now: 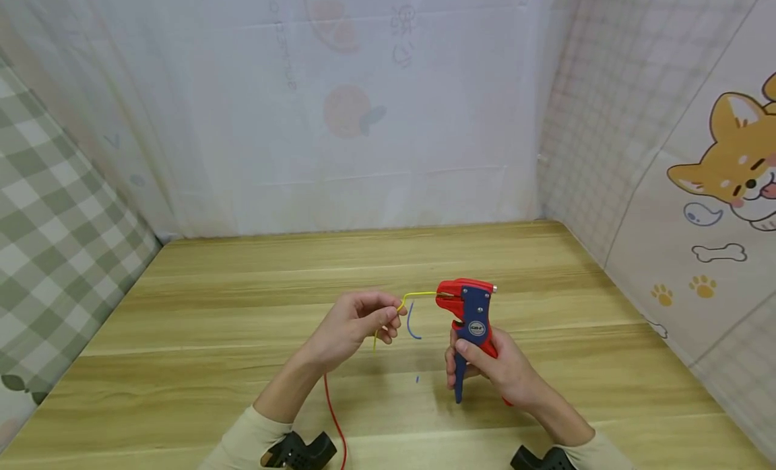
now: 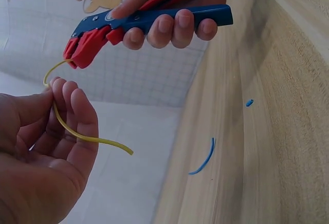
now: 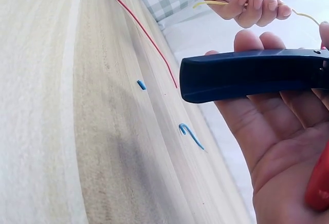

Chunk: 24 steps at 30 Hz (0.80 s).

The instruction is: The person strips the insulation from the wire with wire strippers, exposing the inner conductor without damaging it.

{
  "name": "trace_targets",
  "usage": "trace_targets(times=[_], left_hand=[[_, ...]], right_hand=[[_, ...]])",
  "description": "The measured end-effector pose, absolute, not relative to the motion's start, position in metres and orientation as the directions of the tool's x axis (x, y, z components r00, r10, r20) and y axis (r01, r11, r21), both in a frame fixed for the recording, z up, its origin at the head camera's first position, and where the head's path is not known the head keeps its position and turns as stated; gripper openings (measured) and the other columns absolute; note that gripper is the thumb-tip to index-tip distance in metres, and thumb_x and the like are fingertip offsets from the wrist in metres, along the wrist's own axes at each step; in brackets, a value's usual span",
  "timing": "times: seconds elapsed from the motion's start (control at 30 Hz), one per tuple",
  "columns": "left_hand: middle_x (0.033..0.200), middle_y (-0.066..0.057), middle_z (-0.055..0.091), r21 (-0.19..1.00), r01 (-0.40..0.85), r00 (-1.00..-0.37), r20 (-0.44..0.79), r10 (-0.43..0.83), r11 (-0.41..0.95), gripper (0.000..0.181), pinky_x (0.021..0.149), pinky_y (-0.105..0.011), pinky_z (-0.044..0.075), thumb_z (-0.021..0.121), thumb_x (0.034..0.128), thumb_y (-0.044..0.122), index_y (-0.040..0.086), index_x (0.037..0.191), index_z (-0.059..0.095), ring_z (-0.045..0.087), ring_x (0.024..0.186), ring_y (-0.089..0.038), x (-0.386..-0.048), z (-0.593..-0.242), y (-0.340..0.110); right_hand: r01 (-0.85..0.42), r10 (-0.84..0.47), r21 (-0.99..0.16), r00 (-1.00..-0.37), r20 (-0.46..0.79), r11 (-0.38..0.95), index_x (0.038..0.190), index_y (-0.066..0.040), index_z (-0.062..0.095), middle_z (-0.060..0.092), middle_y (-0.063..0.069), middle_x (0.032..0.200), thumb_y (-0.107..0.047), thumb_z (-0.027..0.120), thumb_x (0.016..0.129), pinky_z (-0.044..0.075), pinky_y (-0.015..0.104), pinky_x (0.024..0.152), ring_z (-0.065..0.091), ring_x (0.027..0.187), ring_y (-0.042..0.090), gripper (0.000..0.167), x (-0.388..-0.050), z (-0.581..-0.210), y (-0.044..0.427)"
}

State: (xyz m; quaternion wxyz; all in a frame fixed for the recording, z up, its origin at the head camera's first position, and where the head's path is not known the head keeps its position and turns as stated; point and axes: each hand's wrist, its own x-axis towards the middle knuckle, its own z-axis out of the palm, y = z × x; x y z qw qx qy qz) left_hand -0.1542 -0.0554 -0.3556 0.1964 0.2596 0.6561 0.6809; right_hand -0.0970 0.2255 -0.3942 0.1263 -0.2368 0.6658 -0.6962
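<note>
Right hand (image 1: 506,372) grips red-blue pliers (image 1: 475,308); left hand (image 1: 351,323) pinches thin, bent yellow wire (image 2: 88,138).

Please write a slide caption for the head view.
Left hand pinches a thin yellow wire that reaches a red-and-blue pistol-shaped tool gripped in the right hand.

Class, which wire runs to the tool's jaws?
The yellow wire, also pinched by the left hand; the red wire and both blue pieces lie on the table.
</note>
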Motion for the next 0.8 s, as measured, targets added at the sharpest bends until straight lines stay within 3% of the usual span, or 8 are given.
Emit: trace_targets(times=[0.17, 0.43, 0.8], left_hand=[[0.094, -0.005, 0.066, 0.996, 0.036, -0.783, 0.076, 0.617, -0.078, 0.022, 0.075, -0.023, 0.058, 0.056, 0.108, 0.006, -0.011, 0.121, 0.064, 0.065, 0.083, -0.01, -0.155, -0.356, -0.054], [0.091, 0.002, 0.065, 0.991, -0.032, -0.782, 0.054, 0.621, -0.127, 0.02, 0.073, -0.024, 0.057, 0.057, 0.1087, 0.009, -0.006, 0.117, 0.065, 0.064, 0.082, -0.011, -0.157, -0.359, -0.056], [0.088, 0.003, 0.068, 0.949, -0.195, -0.735, 0.025, 0.678, -0.247, 0.019, 0.074, -0.027, 0.062, 0.052, 0.1097, 0.007, 0.011, 0.106, 0.07, 0.069, 0.082, -0.01, -0.156, -0.366, -0.051]], right_hand=[[-0.135, -0.492, -0.988, -0.856, 0.156, -0.078, 0.113, -0.008, 0.056, 0.071, 0.0, 0.094, -0.008, 0.042, 0.114, 0.066, 0.042, 0.08, 0.075, 0.082, 0.016, 0.014, -0.097, -0.393, 0.226], [-0.131, -0.487, -0.989, -0.86, 0.149, -0.071, 0.114, -0.009, 0.056, 0.072, 0.0, 0.095, -0.008, 0.043, 0.113, 0.065, 0.041, 0.082, 0.076, 0.084, 0.015, 0.013, -0.097, -0.391, 0.226], [-0.149, -0.467, -0.988, -0.871, 0.152, -0.043, 0.112, -0.007, 0.056, 0.072, -0.001, 0.092, -0.008, 0.044, 0.113, 0.066, 0.043, 0.079, 0.076, 0.081, 0.016, 0.013, -0.096, -0.39, 0.226]])
